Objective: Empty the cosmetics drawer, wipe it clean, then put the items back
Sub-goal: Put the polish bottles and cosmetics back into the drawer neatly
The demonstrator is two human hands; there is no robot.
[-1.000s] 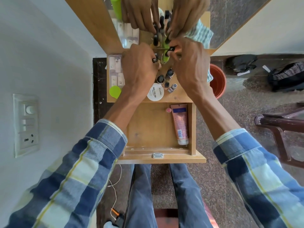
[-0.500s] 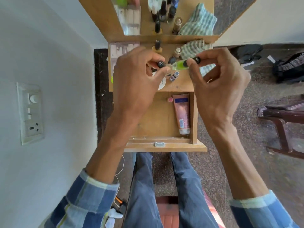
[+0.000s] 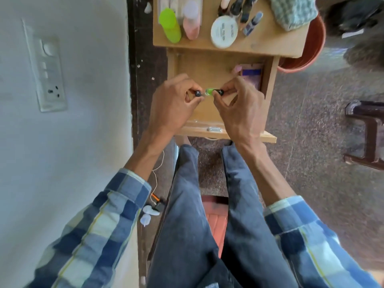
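left hand, right hand each pinching bottles

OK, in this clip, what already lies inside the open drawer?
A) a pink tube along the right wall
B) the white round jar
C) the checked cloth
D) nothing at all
A: a pink tube lies by the right wall of the drawer; the jar and cloth sit on the top.
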